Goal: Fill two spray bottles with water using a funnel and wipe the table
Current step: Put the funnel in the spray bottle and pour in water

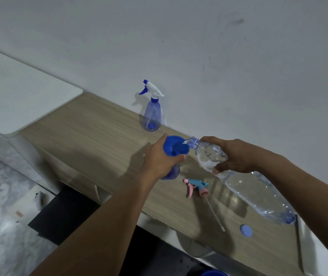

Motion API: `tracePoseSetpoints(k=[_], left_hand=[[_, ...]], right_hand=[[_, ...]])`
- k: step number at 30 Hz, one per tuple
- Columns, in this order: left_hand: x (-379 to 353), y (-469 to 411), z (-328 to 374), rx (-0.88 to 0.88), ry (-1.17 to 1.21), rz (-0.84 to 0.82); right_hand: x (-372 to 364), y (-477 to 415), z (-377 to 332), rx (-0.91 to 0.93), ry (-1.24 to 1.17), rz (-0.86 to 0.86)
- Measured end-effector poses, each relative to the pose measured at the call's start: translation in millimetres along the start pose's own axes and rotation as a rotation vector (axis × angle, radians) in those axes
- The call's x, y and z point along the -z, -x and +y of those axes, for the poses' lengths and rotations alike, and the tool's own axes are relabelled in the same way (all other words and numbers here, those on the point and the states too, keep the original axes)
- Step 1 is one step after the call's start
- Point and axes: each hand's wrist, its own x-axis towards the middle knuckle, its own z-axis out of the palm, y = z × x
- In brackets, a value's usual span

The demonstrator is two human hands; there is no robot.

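Note:
A blue funnel (176, 145) sits in the neck of a spray bottle (172, 172) that is mostly hidden under my left hand (162, 158), which grips the funnel and bottle neck. My right hand (233, 156) holds a large clear water bottle (258, 188) tilted, its mouth over the funnel's rim. A second blue spray bottle (152, 114) with a white and blue trigger head stands upright by the wall. A pink and light-blue trigger head (197, 187) with its dip tube lies on the wooden table (91, 124).
A round blue bottle cap (246, 230) lies near the table's front edge at the right. A white surface (19, 96) adjoins the table on the left. The wall runs directly behind the table. A blue object (213, 273) shows below the table edge.

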Motion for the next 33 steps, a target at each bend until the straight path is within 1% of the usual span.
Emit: tracePoseSetpoints(k=[14,18,21,25,28,30,33], left_hand=[[1,2,4,0.007,0.023,-0.014],[4,5,7,0.017,0.016,-0.021],[3,5,6,0.001,0.013,-0.013],[-1,3,3,0.020,0.020,0.012],[-2,3,2,0.039,0.041,0.011],[-3,5,4,0.031,0.036,0.015],[-4,5,5,-0.002,0.022,0.032]], right_hand=[[3,-1,5,-0.013,0.041,-0.020],[2,0,8,0.012,0.015,0.017],[-3,3,13,0.040,-0.028,0.072],[-11,7,21,0.135,-0.097,0.194],[-14,5,27,0.150,-0.125,0.294],[-13,5,31,0.151,-0.155,0.369],[-7,7,31,0.157,-0.225,0.528]])
